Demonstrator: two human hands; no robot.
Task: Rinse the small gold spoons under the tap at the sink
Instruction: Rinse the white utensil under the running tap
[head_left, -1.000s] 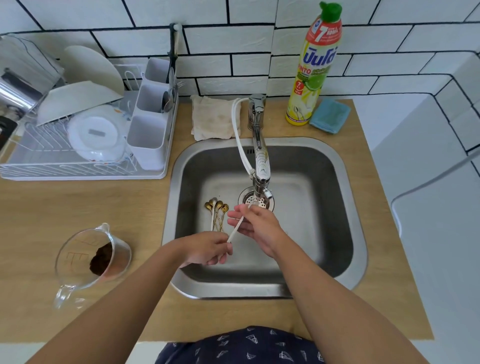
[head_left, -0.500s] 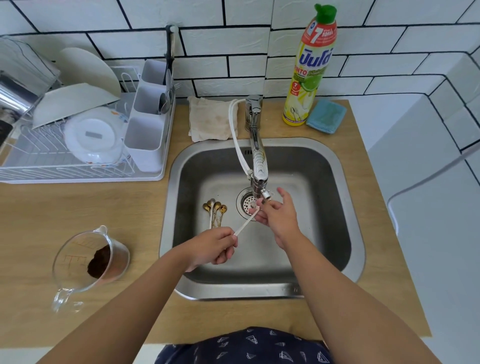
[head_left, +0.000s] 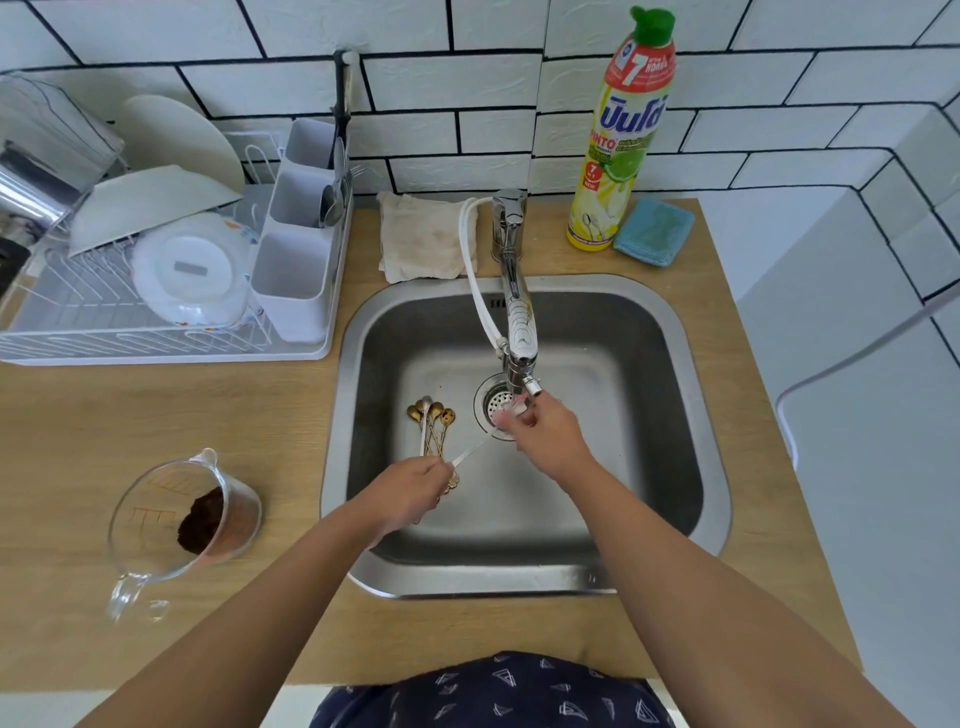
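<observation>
Right hand (head_left: 545, 431) has moved up from the white-handled spoon's tip to just under the tap (head_left: 518, 332) spout, fingers curled beside the small valve at the nozzle; whether they pinch anything, cannot tell. Left hand (head_left: 410, 493) has stayed low in the sink (head_left: 696, 415), front-left of the tap, fingers closed around the end of a thin white-handled spoon (head_left: 467, 456) that points toward the drain (head_left: 493, 408). Gold spoons (head_left: 434, 423) lie bunched on the sink floor just left of the drain, bowls pointing toward the tap, handles running toward the left hand. White hose (head_left: 475, 275) loops from behind the tap to its spout. Dish soap bottle (head_left: 621, 135) stands right of the tap base, green cap, label reads "7", "PINTO", "NEW" plus large blue Thai script. Blue sponge (head_left: 654, 231) sits just right of the bottle. Beige cloth (head_left: 421, 236) is left of the tap base. Dish rack (head_left: 156, 270) with white plates is on the worktop (head_left: 156, 415) far left of the tap. Glass measuring jug (head_left: 182, 525) with brown powder sits on the worktop left of the sink.
</observation>
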